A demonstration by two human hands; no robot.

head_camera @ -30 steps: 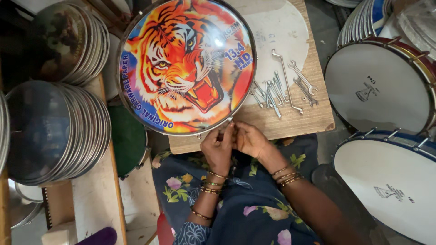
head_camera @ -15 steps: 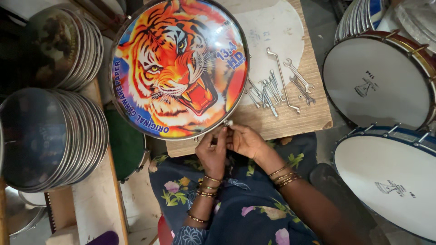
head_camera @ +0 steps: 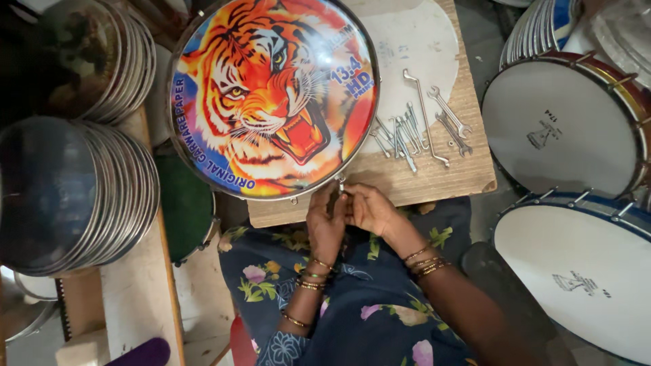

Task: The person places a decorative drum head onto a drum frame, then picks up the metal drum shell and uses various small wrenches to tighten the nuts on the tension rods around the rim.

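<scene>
Right, both hands pinch one small bolt (head_camera: 342, 184) at the tiger drumhead (head_camera: 273, 95) rim: left hand (head_camera: 325, 224), right hand (head_camera: 369, 209). We should keep it square, start threads gently.

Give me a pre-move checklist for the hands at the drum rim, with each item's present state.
1. Both hands at the rim: left hand and right hand meet at the drum's near edge. Ok.
2. Small metal part pinched at the rim: ok; which fingers pinch it, cannot tell.
3. Part seated in the rim: cannot tell.
4. Drum resting on the board: partly; its left side overhangs. Not ok.
5. Spanners and bolts on the board beside the drum: ok.
</scene>
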